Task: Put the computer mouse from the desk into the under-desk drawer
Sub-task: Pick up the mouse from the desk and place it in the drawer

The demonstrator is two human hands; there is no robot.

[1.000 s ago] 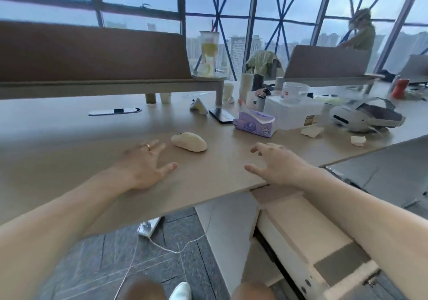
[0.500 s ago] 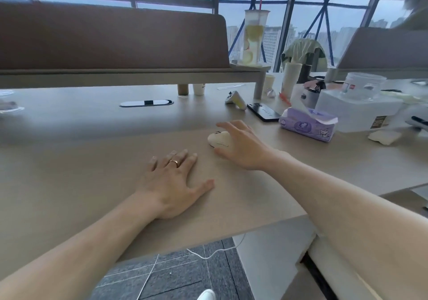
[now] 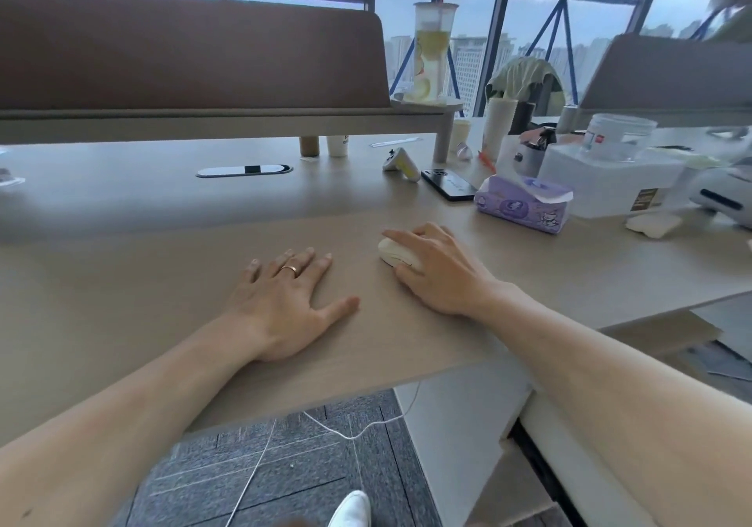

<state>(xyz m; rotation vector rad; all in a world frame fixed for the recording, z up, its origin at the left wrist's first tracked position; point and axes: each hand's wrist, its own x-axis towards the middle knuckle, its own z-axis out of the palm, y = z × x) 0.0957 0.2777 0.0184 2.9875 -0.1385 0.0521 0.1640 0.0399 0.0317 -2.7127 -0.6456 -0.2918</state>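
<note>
A cream computer mouse [image 3: 392,251] lies on the light wooden desk [image 3: 162,282], right of centre. My right hand [image 3: 439,268] covers its rear half, fingers over the top and thumb at its near side, gripping it while it rests on the desk. My left hand [image 3: 285,302] lies flat, palm down, fingers spread, a ring on one finger, a short way left of the mouse. The white under-desk drawer unit [image 3: 569,437] shows at lower right beneath my right forearm; only its top edge is visible.
Behind the mouse sit a purple tissue pack [image 3: 523,203], a black phone [image 3: 447,184], a white controller [image 3: 401,164], a white box [image 3: 602,182] and a tall drink cup [image 3: 433,52]. A brown divider panel [image 3: 183,54] spans the back. A white cable [image 3: 325,429] trails on the floor.
My right hand reached left from the desk's front edge onto the mouse and now grips it. The left hand stayed flat. The view turned left and nearer to the desk.
</note>
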